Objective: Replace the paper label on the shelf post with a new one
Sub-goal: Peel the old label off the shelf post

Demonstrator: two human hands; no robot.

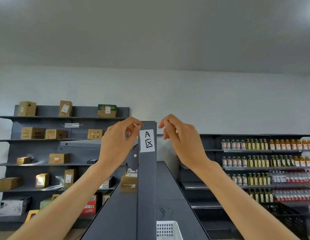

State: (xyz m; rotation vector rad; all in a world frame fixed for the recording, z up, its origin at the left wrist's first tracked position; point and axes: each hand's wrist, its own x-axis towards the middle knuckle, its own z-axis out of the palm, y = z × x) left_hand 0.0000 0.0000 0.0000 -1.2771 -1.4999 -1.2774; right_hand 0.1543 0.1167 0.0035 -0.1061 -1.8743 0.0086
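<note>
White paper label [147, 140] marked "A", long axis vertical, sits on the grey metal shelf post [147, 179]. Left hand [116, 144] pinches its upper-left corner. Right hand [180, 135] is near, right of post, fingers curled on nothing.

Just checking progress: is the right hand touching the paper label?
No, the right hand hovers beside the post, apart from the paper label.

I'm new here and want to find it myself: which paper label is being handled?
Find the tall grey shelf post in the centre. Near its top is a white paper label hand-marked "A", its upper left corner at the left hand fingertips. Other labels sit on boxes.
</note>
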